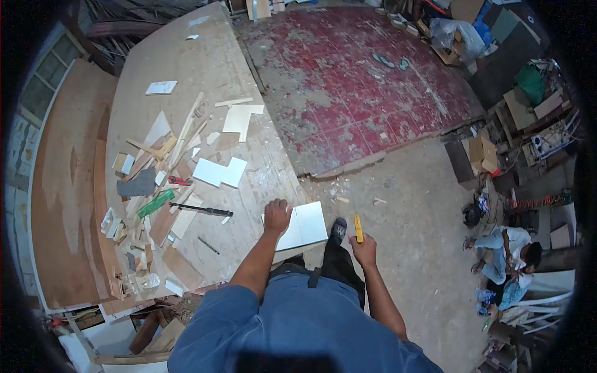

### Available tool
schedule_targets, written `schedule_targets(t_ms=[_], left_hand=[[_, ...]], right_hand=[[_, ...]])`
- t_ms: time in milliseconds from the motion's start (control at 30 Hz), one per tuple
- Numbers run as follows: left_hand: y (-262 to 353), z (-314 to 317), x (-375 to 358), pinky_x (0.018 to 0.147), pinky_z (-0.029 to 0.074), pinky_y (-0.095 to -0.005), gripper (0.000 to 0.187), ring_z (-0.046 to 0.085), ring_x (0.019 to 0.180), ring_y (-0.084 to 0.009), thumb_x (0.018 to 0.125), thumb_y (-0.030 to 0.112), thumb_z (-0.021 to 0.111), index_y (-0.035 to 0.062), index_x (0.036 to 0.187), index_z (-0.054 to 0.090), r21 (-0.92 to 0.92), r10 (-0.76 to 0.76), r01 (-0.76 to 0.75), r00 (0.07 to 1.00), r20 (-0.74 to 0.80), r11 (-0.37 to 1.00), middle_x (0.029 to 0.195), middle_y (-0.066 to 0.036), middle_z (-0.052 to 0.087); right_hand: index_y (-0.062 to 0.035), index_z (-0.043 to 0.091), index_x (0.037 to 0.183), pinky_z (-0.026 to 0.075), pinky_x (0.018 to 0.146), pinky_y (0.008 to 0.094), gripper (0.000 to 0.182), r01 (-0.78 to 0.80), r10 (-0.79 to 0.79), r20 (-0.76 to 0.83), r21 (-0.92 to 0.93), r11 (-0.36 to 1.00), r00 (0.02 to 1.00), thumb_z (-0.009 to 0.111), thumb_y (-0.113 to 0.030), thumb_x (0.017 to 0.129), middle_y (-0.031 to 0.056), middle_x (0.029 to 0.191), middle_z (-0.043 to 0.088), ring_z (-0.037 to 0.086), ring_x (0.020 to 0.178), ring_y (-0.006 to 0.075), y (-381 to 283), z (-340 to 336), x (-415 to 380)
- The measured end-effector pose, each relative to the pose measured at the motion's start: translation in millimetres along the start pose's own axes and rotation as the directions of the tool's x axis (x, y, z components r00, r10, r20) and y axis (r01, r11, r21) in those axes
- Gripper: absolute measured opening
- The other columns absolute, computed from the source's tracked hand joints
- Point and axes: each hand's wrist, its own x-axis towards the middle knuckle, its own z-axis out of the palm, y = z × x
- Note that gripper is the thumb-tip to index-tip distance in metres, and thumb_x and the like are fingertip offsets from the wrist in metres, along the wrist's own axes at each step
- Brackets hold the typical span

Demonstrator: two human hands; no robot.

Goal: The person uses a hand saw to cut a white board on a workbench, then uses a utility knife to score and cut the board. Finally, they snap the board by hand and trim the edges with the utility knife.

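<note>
My left hand (278, 216) rests on the left part of a white board (312, 222) at the table's near right edge, its fingers pointing away from me. A thin line crosses the board beside that hand. Out past the table edge, my right hand (364, 250) is closed around a yellow utility knife (359, 229), which points away from me. Whether its blade is out is too small to tell. Two joined white pieces (219, 172) lie farther up the table, with a cream L-shaped piece (240, 119) beyond them.
Wood offcuts cover the left of the wooden table (205, 62), with a black bar-shaped tool (202, 209), red-handled pliers (180, 181) and a green pencil-like stick (209, 245). A raised red floor (348, 81) lies beyond. Another person (507, 248) sits at the right among stacked items.
</note>
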Motion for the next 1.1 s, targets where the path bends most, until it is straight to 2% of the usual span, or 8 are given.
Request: schedule_targets(t_ms=[33, 133, 233, 333, 667, 833, 1000, 1100], left_hand=[[-4, -2, -6, 0.102, 0.039, -0.0523, 0.05, 0.05, 0.125, -0.0368, 0.09, 0.044, 0.064, 0.0033, 0.119, 0.06, -0.066, -0.031, 0.042, 0.987, 0.16, 0.997, 0.135, -0.021, 0.054], [-11, -8, -40, 0.114, 0.023, -0.0621, 0.089, 0.033, 0.142, -0.0426, 0.078, 0.066, 0.066, 0.0048, 0.141, 0.049, 0.039, 0.119, -0.121, 0.991, 0.066, 0.992, 0.15, -0.027, 0.038], [-15, -29, -68, 0.116, 0.005, -0.0701, 0.128, 0.012, 0.151, -0.0461, 0.062, 0.084, 0.065, 0.0082, 0.158, 0.027, 0.079, 0.134, -0.17, 0.933, 0.335, 0.982, 0.161, -0.03, 0.017], [-17, -29, -77, 0.115, 0.0, -0.0727, 0.143, 0.004, 0.152, -0.0476, 0.054, 0.091, 0.062, 0.0099, 0.162, 0.014, 0.138, 0.192, -0.261, 0.905, 0.379, 0.956, 0.165, -0.03, 0.006], [31, -19, -48, 0.116, 0.002, -0.0713, 0.137, 0.003, 0.153, -0.0454, 0.06, 0.079, 0.072, 0.0138, 0.162, 0.008, 0.133, 0.124, -0.178, 0.932, 0.342, 0.975, 0.165, -0.028, 0.007], [30, -23, -46, 0.117, 0.003, -0.0707, 0.136, 0.003, 0.153, -0.045, 0.061, 0.078, 0.072, 0.013, 0.162, 0.008, 0.14, 0.098, -0.167, 0.91, 0.403, 0.976, 0.165, -0.028, 0.007], [33, -34, -45, 0.117, 0.004, -0.0697, 0.131, 0.003, 0.153, -0.0454, 0.065, 0.075, 0.071, 0.0103, 0.162, 0.01, 0.118, 0.081, -0.144, 0.902, 0.425, 0.983, 0.165, -0.028, 0.005], [25, -35, -51, 0.117, 0.003, -0.0703, 0.129, 0.005, 0.153, -0.0457, 0.069, 0.074, 0.069, 0.0054, 0.161, 0.011, 0.091, 0.153, -0.203, 0.908, 0.389, 0.975, 0.165, -0.028, 0.004]], right_hand=[[0.0019, 0.069, 0.081, 0.052, 0.064, 0.0378, 0.031, 0.001, -0.001, -0.016, 0.039, 0.999, 1.0, 0.075, -0.028, 0.087, 0.0159, 0.073, 0.071, 0.07, 0.068, 0.0251, 2, -3, -3], [0.0021, 0.07, 0.081, 0.052, 0.065, 0.0372, 0.029, 0.028, -0.029, -0.055, -0.019, 0.999, 0.998, 0.074, -0.026, 0.087, 0.015, 0.074, 0.071, 0.07, 0.068, 0.0231, 3, -12, -10], [0.0023, 0.07, 0.083, 0.053, 0.066, 0.035, 0.025, -0.007, 0.01, -0.039, 0.072, 0.997, 0.999, 0.073, -0.022, 0.089, 0.0128, 0.074, 0.072, 0.07, 0.069, 0.0202, 6, -11, -18], [0.0026, 0.07, 0.086, 0.054, 0.068, 0.0318, 0.023, 0.03, -0.028, -0.016, 0.147, 0.989, 0.999, 0.071, -0.02, 0.091, 0.0111, 0.077, 0.073, 0.07, 0.071, 0.0165, 5, -4, -21], [0.0022, 0.07, 0.091, 0.053, 0.067, 0.0303, 0.021, 0.217, -0.219, 0.114, 0.037, 0.976, 0.969, 0.074, -0.018, 0.092, 0.0081, 0.075, 0.07, 0.064, 0.071, 0.0104, -42, 14, -31], [0.0011, 0.068, 0.087, 0.048, 0.061, 0.0308, 0.025, 0.203, -0.219, 0.018, 0.309, 0.929, 0.975, 0.075, -0.022, 0.091, 0.0069, 0.066, 0.062, 0.055, 0.063, 0.0099, -38, 20, -25], [0.0006, 0.068, 0.086, 0.047, 0.06, 0.0301, 0.023, 0.185, -0.181, -0.055, 0.076, 0.98, 0.982, 0.075, -0.02, 0.091, 0.0088, 0.066, 0.061, 0.054, 0.063, 0.0097, -18, 26, -3], [0.0007, 0.068, 0.085, 0.051, 0.063, 0.0359, 0.025, 0.179, -0.177, -0.077, 0.011, 0.984, 0.981, 0.076, -0.023, 0.088, 0.0141, 0.07, 0.066, 0.064, 0.064, 0.0206, 10, 48, 27]])
